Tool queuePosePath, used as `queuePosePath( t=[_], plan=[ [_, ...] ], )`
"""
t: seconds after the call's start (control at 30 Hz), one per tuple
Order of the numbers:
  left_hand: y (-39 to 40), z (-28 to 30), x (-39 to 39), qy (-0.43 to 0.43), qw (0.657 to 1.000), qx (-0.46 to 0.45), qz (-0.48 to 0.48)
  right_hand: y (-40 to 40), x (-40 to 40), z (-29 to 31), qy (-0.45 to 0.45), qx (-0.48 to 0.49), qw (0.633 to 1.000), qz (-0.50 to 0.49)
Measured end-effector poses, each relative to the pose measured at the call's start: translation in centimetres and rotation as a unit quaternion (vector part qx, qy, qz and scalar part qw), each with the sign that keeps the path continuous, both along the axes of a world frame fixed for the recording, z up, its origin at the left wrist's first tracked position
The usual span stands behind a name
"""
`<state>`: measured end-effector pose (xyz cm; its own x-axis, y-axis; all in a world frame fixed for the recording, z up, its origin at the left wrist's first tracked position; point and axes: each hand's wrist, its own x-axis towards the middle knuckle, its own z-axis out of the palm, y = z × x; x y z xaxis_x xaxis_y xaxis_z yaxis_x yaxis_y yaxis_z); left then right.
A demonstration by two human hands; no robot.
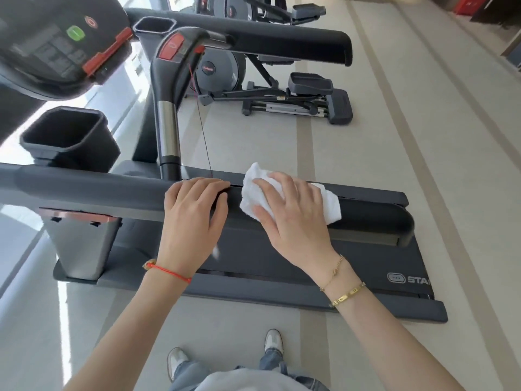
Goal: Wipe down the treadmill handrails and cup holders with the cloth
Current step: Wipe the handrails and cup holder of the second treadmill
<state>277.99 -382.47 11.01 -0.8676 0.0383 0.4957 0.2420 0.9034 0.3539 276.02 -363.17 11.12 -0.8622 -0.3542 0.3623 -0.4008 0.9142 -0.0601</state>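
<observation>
The near handrail of the treadmill runs across the view from the left edge to its rounded end on the right, and everything here sits in relation to it. The right hand lies on top of the handrail with fingers spread and fairly straight, pressing a white cloth flat against the rail; the cloth bunches out beyond the fingertips and to the right of the hand. Just beside it, further left along the handrail, the left hand rests on the rail with its fingers curled over the far edge, gripping it. A cup holder stands just behind the handrail near its left part, and a second cup holder sits well beyond, next to the far handrail. The console hangs above the first cup holder. Below the near handrail lies the treadmill belt.
</observation>
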Motion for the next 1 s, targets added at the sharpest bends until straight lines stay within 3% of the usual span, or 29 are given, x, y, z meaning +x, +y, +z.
queuePosePath(
  t=[0.6,0.8,1.0],
  plan=[
    [-25.8,0.8,0.7,-0.034,0.998,0.011,0.045,-26.1,-0.5,0.2,0.001,0.014,1.0,-0.009],
    [-30.3,1.4,0.7,-0.057,0.998,0.021,0.036,-32.8,-1.2,0.5,-0.01,0.018,1.0,-0.013],
    [-32.1,1.3,-0.4,-0.038,0.998,0.035,0.036,-34.4,-1.7,1.0,-0.022,0.001,1.0,-0.005]
  ],
)
